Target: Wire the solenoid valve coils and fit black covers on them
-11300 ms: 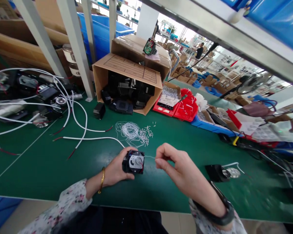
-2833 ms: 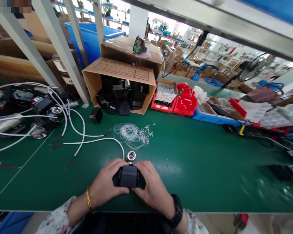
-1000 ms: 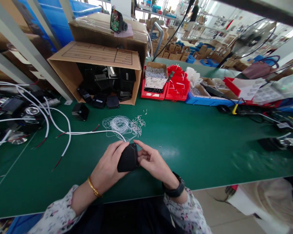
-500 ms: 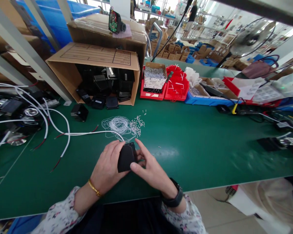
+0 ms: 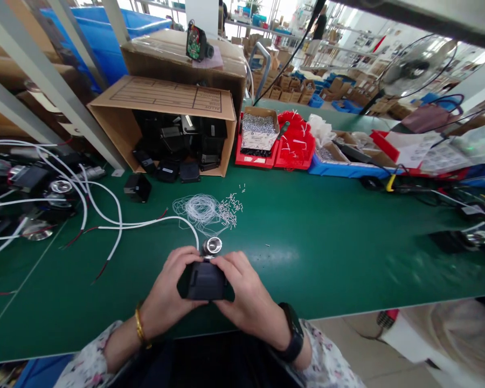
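Near the front edge of the green table, both my hands hold a black plastic housing [image 5: 206,281]. My left hand [image 5: 170,285] grips its left side, with thumb below and fingers on top. On the other side, my right hand [image 5: 244,293] is closed round the right edge. A round shiny reflector [image 5: 213,246] shows at the far end of the housing. From beside my left fingertips a white cable [image 5: 186,220] curves away to the left. Just beyond lie a coil of thin clear strand [image 5: 200,209] and a scatter of small screws [image 5: 229,211].
An open cardboard box [image 5: 161,99] of black housings stands at the back left, with one black housing [image 5: 138,187] before it. Red bins [image 5: 295,156] and a blue tray [image 5: 347,170] line the back. Cabled lamp parts [image 5: 36,229] crowd the left; another lamp [image 5: 448,241] lies right.
The housing has been turned, so its reflector now shows at the far end. My right hand has closed in on its side, and my left hand has shifted slightly down and left.
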`<state>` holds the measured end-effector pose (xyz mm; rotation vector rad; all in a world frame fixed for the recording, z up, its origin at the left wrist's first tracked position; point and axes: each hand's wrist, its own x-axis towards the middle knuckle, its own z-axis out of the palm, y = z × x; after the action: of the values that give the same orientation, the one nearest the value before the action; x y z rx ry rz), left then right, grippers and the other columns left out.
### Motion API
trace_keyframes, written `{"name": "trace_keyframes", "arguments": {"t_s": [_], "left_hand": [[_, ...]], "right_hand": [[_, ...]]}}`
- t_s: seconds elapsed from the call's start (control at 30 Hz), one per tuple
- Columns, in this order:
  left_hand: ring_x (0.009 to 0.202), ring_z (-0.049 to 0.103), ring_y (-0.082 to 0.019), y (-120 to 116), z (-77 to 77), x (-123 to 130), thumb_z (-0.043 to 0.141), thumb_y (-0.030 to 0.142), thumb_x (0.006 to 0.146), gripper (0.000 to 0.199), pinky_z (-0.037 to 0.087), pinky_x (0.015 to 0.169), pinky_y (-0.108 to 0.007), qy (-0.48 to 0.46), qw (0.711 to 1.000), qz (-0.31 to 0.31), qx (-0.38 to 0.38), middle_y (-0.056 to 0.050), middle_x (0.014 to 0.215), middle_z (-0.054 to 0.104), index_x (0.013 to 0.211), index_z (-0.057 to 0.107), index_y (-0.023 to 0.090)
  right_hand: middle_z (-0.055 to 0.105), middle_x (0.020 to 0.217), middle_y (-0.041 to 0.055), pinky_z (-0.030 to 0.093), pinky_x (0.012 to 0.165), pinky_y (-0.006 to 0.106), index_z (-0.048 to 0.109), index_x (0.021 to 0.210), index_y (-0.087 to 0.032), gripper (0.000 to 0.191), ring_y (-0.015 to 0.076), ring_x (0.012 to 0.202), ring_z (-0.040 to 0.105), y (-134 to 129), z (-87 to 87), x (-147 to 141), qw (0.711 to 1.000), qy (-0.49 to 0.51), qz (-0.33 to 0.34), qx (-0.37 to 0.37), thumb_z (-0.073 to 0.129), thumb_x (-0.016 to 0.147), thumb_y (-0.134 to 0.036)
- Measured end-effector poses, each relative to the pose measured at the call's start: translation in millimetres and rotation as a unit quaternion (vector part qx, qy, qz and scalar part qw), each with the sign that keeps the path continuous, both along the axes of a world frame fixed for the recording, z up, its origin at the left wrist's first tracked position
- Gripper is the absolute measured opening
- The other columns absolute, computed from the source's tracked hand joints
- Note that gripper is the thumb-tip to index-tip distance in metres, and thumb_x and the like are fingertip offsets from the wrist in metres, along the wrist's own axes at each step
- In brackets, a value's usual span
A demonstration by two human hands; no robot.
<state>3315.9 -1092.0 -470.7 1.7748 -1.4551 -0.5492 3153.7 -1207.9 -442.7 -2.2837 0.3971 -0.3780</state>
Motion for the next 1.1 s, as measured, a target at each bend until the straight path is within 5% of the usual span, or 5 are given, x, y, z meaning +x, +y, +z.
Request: {"name": "trace_keyframes", "arguments": {"t_s": [0.3, 0.6, 0.73, 0.87, 1.1], "left_hand": [[0.065, 0.056, -0.017, -6.4, -23.2, -23.6, 0.066, 0.018, 0.067, 0.061, 0.051, 0.06, -0.032, 0.099, 0.989, 0.029, 0.104, 0.001, 0.077, 0.055, 0.12, 0.037, 0.02], [0.117, 0.049, -0.025, -10.8, -33.5, -34.2, 0.063, 0.007, 0.064, 0.074, 0.045, 0.097, -0.041, 0.064, 0.993, -0.073, 0.069, -0.01, 0.127, 0.049, 0.129, 0.032, 0.025], [0.12, 0.048, -0.025, -18.9, -27.1, -11.0, 0.054, 0.005, 0.068, 0.078, 0.043, 0.099, -0.042, 0.008, 0.986, -0.157, 0.063, -0.012, 0.139, 0.039, 0.138, 0.025, 0.024], [0.08, 0.061, -0.017, -47.4, -19.3, 2.3, 0.042, 0.009, 0.081, 0.035, 0.053, 0.076, -0.032, -0.075, 0.995, -0.058, 0.042, -0.006, 0.1, 0.062, 0.114, 0.05, 0.021], [0.094, 0.055, -0.023, -132.7, -24.2, -12.8, 0.048, 0.008, 0.081, 0.019, 0.046, 0.083, -0.037, -0.187, 0.981, -0.02, 0.044, -0.008, 0.095, 0.06, 0.096, 0.054, 0.018]], "right_hand": [[0.061, 0.113, 0.0106, 0.043, 0.094, 0.043, 0.046, 0.125, -0.02, 0.036, 0.0228, 0.111, 0.05, -12.6, -49.5, -38.5, 0.952, -0.059, 0.082, -0.289, 0.042, 0.091, -0.011], [0.055, 0.092, 0.0078, 0.049, 0.069, 0.033, 0.051, 0.108, -0.017, 0.023, 0.0173, 0.071, 0.056, -71.9, -68.1, -73.5, 0.961, 0.076, -0.253, -0.081, 0.05, 0.085, -0.019], [0.053, 0.075, 0.0026, 0.041, 0.063, 0.03, 0.056, 0.079, -0.018, 0.007, 0.0171, 0.066, 0.051, -96.0, -74.7, -58.3, 0.958, 0.12, -0.257, -0.052, 0.055, 0.079, -0.012], [0.051, 0.072, 0.0022, 0.036, 0.061, 0.028, 0.051, 0.067, -0.019, 0.016, 0.0159, 0.063, 0.047, -97.7, -72.5, -49.7, 0.959, 0.117, -0.255, -0.027, 0.049, 0.079, -0.008], [0.051, 0.069, 0.0005, 0.039, 0.058, 0.025, 0.05, 0.08, -0.017, 0.013, 0.0143, 0.061, 0.048, -73.6, -59.6, -57.6, 0.962, 0.072, -0.251, 0.075, 0.04, 0.087, -0.021]]}}
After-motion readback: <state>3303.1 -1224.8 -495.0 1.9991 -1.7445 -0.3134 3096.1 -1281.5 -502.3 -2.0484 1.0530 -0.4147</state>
